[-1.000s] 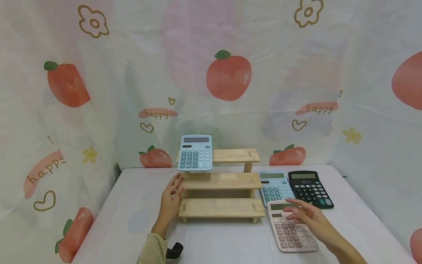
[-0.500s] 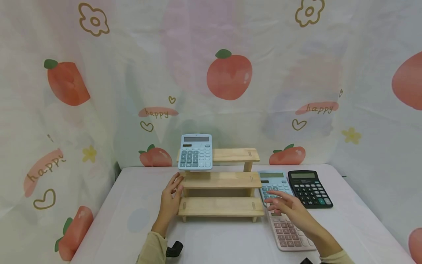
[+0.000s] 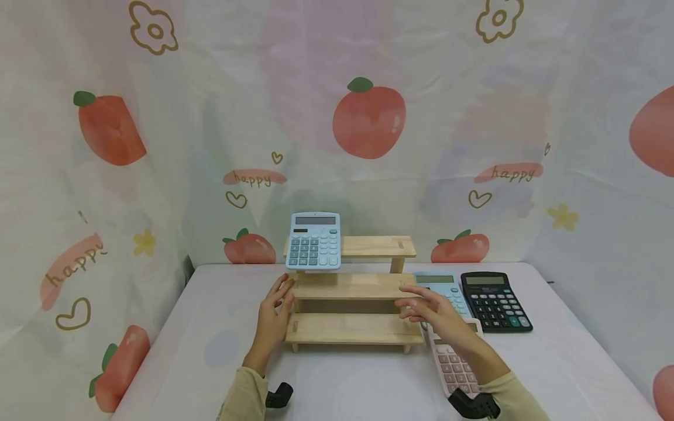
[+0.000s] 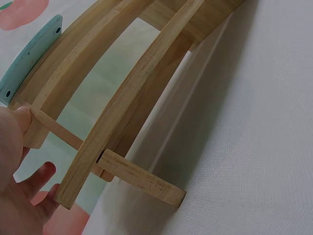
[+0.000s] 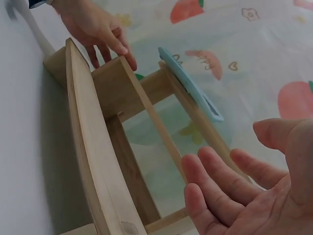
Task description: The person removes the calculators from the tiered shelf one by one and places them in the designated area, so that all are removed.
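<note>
A three-step wooden stand sits mid-table, a light blue calculator leaning on the left of its top step. My left hand rests against the stand's left end, fingers extended; in the left wrist view its thumb lies at a step's end. Before the right end of the steps is my right hand, holding nothing, its fingers slightly bent and spread. Beneath that hand and forearm, a pink calculator is partly hidden. A second blue calculator lies behind it, partly covered by the hand.
A black calculator lies at the right of the white-covered table. Patterned cloth hangs behind and along both sides. Each wrist carries a black device, such as the right one.
My right hand has moved left from over the pink calculator, past the blue one, to the stand's right end. My left hand has stayed at the stand's left end.
</note>
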Tool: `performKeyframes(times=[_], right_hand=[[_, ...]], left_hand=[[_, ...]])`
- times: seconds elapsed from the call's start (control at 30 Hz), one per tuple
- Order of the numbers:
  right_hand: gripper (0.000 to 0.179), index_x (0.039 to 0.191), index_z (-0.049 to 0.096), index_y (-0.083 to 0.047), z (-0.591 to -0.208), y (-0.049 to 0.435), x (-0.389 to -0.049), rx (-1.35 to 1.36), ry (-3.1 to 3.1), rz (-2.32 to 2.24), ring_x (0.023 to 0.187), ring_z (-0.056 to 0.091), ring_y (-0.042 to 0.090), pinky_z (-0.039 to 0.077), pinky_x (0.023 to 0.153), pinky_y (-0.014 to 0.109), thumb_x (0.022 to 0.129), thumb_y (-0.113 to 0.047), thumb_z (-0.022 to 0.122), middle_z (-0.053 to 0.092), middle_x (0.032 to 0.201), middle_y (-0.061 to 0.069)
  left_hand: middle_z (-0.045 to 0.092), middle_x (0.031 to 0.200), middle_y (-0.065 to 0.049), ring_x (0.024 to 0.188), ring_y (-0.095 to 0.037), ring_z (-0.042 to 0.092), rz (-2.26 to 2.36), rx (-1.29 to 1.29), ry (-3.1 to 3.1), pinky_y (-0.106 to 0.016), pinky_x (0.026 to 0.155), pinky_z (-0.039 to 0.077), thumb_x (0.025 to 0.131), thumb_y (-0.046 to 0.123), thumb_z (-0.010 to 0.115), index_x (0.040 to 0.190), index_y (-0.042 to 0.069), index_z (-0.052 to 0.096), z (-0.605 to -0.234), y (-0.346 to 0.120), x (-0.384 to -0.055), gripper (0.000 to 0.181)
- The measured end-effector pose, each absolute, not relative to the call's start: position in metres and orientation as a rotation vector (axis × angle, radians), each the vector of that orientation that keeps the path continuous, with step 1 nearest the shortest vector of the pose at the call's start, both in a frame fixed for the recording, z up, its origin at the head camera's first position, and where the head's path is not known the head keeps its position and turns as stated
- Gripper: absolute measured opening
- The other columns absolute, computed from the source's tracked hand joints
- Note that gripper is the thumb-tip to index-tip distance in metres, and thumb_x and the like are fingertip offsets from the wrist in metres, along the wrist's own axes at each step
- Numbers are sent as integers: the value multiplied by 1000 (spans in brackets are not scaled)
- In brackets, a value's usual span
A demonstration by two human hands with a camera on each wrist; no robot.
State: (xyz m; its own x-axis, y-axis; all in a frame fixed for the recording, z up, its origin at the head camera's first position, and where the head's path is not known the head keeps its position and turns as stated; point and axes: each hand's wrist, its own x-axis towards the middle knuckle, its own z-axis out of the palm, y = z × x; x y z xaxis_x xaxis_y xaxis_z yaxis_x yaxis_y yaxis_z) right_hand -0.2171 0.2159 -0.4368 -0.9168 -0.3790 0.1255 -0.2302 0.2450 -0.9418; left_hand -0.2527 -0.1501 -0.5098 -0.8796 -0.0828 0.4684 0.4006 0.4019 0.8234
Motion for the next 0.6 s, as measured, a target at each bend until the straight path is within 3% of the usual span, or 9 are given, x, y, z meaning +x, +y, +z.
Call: performKeyframes(times=[0.4, 0.6], right_hand=[[48, 149, 41, 6, -434, 185, -235, -678, 2301, -1801, 102, 74, 19, 56, 89, 27, 109, -20, 47, 62, 128, 35], [51, 151, 39, 4, -430, 169, -243, -626, 2254, -1812, 103, 73, 16, 56, 91, 29, 108, -23, 48, 61, 132, 33]], left_hand=[[48, 156, -14, 143, -38, 47, -1485, -271, -2228, -50, 93, 48, 103, 18, 58, 137, 3, 62, -509, -150, -253, 37], [49, 156, -13, 143, -38, 47, -1487, -262, -2227, -51, 93, 48, 103, 18, 59, 136, 3, 63, -509, -150, -253, 37]])
